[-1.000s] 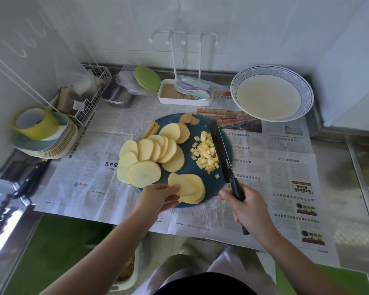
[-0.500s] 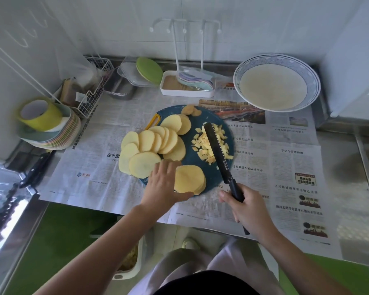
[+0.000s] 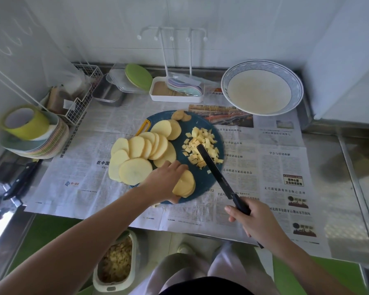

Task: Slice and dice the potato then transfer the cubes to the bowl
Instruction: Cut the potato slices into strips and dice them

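The left hand (image 3: 164, 182) grips a short stack of slices (image 3: 184, 186) at the cutting board's (image 3: 207, 184) near edge while the right hand (image 3: 258, 222) clasps the knife (image 3: 213, 167) over the cubes (image 3: 202, 147) at the board's right, so slippery slices could skid and pull that hand under the blade.

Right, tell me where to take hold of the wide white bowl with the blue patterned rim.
Pinch the wide white bowl by its near rim, thumb on the lip, fingers beneath, coming from the front. It is shallow with a flared edge, walls stand close behind and to its right, and newspaper lies before it.
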A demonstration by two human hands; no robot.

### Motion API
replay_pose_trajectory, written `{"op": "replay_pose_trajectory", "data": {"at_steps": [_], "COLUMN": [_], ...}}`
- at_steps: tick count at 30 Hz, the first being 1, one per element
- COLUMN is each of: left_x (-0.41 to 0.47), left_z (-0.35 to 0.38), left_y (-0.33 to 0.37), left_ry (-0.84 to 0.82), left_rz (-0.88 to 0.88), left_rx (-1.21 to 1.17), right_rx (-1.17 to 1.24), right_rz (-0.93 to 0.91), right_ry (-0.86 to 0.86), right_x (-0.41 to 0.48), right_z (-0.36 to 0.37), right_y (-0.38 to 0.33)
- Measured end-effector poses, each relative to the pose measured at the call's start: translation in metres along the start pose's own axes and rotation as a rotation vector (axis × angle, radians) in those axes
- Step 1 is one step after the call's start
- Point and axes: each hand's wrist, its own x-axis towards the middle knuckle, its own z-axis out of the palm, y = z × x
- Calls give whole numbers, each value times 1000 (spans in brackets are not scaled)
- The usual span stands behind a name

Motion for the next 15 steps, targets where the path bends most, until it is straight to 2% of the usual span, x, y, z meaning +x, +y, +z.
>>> {"op": "replay_pose_trajectory", "data": {"at_steps": [8,15], "left_x": [2,-17], "left_z": [-4,14], "left_y": [3,5], "left_ry": [-11,63], "left_rz": [-90,-399], "left_rx": [-28,-113], "right_rx": [24,42], "right_rz": [15,-6], "right_ry": [-8,-1], "right_x": [4,5], "right_z": [-4,0], "right_y": [-4,-7]}}
